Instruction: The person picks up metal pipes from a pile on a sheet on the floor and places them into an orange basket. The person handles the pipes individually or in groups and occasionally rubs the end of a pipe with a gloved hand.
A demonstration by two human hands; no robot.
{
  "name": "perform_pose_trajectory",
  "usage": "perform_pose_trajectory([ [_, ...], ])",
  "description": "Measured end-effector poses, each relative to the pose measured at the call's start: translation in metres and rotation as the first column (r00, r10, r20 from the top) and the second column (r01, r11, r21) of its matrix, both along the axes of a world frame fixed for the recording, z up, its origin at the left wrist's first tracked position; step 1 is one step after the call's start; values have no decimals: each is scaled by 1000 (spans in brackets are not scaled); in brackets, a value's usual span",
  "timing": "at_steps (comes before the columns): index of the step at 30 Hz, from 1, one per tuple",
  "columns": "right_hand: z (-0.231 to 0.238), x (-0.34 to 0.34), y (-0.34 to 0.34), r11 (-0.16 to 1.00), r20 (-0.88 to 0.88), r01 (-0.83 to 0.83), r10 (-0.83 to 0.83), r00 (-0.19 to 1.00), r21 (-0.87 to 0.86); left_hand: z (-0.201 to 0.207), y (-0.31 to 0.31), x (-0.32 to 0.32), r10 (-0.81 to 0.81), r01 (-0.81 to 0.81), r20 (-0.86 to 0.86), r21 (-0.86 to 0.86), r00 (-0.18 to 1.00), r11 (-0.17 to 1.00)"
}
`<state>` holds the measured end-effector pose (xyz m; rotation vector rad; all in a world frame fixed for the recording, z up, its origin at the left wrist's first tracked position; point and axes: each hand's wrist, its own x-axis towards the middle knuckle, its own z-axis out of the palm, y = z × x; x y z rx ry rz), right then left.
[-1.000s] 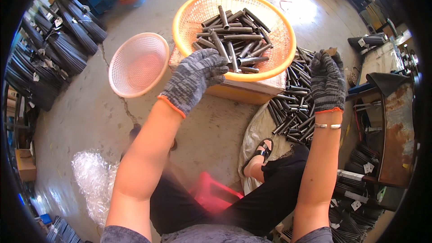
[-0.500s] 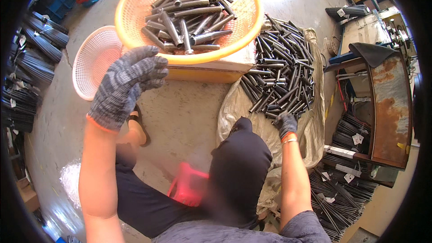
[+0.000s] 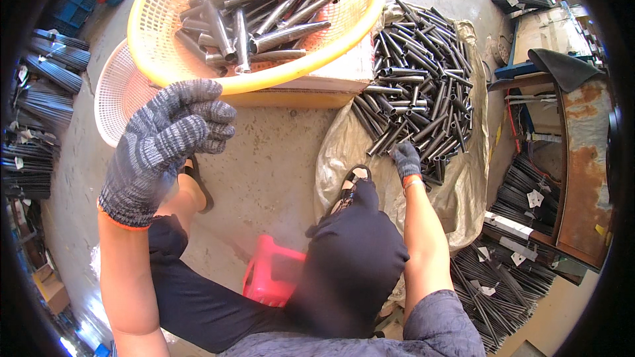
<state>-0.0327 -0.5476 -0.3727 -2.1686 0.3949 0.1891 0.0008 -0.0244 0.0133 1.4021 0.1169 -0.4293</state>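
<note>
My left hand (image 3: 173, 137), in a grey striped knit glove with an orange cuff, is raised beside the near left rim of an orange-yellow plastic basket (image 3: 367, 10). Its fingers are curled inward, and no object shows in them. Dark metal tubes (image 3: 261, 13) lie heaped in the basket. My right hand (image 3: 405, 160), in a similar glove, reaches to the near edge of a large pile of the same dark tubes (image 3: 423, 86). Its fingers are bent in against the tube ends; what they grip is hidden. The pile rests on a tan plastic sheet (image 3: 344, 152).
The basket stands on a box (image 3: 311, 98). A pale pink basket (image 3: 109, 102) is behind my left hand. A red stool (image 3: 271, 274) sits between my legs. Bundled rods (image 3: 49, 102) line the left; more rods (image 3: 503, 284) and a rusty metal frame (image 3: 585, 158) stand right.
My view has shifted closer. My left hand has come lower and to the left, its fingers more curled. My right hand has moved slightly left and up along the pile's edge.
</note>
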Motion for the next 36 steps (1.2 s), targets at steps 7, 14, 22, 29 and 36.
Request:
perform_pose_trajectory([
  [7,7,27,48,956,-199,-133,82,977,-262,-5,1,-2,-15,15,-5,88,1000,996],
  [14,-27,5,31,808,-220,-382,315,923,-448,-4,-3,-2,-30,30,3,75,1000,997],
  [22,24,-14,76,960,257,147,-83,963,-240,7,1,-5,-17,14,22,129,1000,992],
  [29,192,-26,102,776,-14,204,-244,970,596,3,1,-8,-42,34,82,89,996,995],
  [36,393,-21,177,762,351,-340,157,923,552,-4,-23,-6,-437,-408,748,648,500,642],
])
